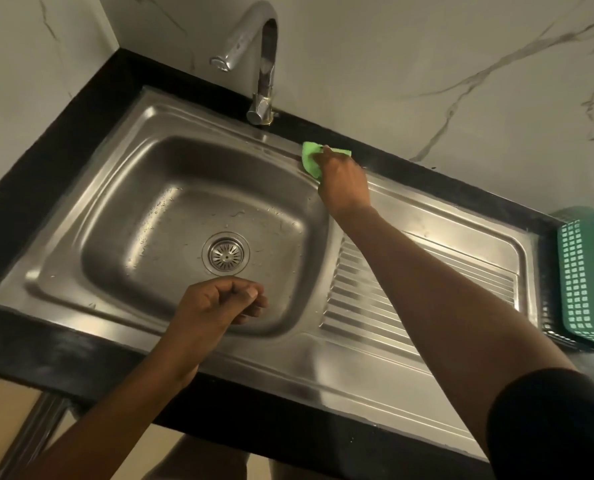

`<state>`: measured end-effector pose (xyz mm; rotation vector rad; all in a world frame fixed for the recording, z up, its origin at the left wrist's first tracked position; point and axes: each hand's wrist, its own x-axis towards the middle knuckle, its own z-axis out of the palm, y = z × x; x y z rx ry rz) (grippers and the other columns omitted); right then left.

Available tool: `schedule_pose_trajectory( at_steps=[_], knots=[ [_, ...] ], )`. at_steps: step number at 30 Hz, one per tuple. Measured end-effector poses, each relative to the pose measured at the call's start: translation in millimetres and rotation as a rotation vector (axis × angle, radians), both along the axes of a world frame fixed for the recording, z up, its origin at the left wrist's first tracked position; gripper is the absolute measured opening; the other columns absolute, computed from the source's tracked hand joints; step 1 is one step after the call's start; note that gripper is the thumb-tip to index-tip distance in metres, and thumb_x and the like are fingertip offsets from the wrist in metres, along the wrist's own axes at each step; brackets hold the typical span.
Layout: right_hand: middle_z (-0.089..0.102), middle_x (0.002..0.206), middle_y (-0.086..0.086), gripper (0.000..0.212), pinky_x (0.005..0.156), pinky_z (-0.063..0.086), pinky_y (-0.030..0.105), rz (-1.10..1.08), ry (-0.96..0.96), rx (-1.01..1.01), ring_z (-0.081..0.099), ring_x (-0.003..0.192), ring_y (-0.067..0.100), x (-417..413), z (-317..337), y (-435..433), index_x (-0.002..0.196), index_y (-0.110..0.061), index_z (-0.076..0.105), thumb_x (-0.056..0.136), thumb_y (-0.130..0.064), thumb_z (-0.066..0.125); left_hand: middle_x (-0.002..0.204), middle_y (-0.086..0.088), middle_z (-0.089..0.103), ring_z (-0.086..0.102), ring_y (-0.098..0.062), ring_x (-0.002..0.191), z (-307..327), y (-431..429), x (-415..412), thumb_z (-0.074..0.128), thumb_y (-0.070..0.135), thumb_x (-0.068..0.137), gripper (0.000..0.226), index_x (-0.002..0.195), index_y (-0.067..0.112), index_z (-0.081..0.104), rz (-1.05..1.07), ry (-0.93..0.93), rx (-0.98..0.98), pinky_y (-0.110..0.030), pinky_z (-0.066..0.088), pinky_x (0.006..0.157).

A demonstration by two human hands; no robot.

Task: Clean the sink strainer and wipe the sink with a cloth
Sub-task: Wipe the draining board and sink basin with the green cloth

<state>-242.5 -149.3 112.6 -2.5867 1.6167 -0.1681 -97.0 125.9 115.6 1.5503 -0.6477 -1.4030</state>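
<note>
A home kitchen: a stainless-steel sink [171,161] with ribbed drainboard [409,289] sits in a black countertop [56,140], gooseneck faucet [261,64] behind it against marble-patterned wall [427,64].

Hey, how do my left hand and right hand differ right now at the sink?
The right hand holds the green cloth against the back rim of the sink; the left hand holds nothing. The right hand is stretched far out toward the wall, while the left hand hangs close in over the bowl's near side, fingers loosely curled. Both are bare.
</note>
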Motion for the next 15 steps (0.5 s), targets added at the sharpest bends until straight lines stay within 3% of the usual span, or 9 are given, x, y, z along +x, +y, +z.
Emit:
schedule_pose_trajectory(
  at_steps=[3,8,15],
  knots=[
    [0.069,0.124,0.020,0.047,0.090,0.056,0.042,0.022,0.109,0.096,0.071,0.106,0.039,-0.1,-11.6,3.7,0.138,-0.012,0.059,0.093,0.001,0.063,0.097,-0.007,0.085,0.081,-0.021,0.089,-2.5,4.6,7.9,0.065,0.012,0.102,0.021,0.099,0.020,0.084,0.016,-0.002,0.006,-0.021,0.059,0.074],
    [0.059,0.144,0.021,0.050,0.109,0.045,0.044,-0.004,0.102,0.185,0.061,0.124,0.043,-47.9,-25.3,16.5,0.149,-0.026,0.053,0.101,-0.013,0.057,0.096,-0.007,0.085,0.081,-0.024,0.092,-7.6,8.4,10.6,0.066,0.011,0.102,0.018,0.101,0.017,0.083,-0.003,-0.009,0.014,-0.030,0.058,0.080],
    [0.071,0.121,0.022,0.060,0.086,0.055,0.046,-0.010,0.151,0.285,0.070,0.102,0.045,-69.6,-18.9,106.6,0.144,-0.021,0.057,0.087,-0.002,0.059,0.097,-0.009,0.084,0.080,-0.022,0.089,0.0,15.8,-2.5,0.066,0.011,0.102,0.019,0.098,0.017,0.083,-0.052,0.003,-0.037,-0.035,0.059,0.083]
  ],
)
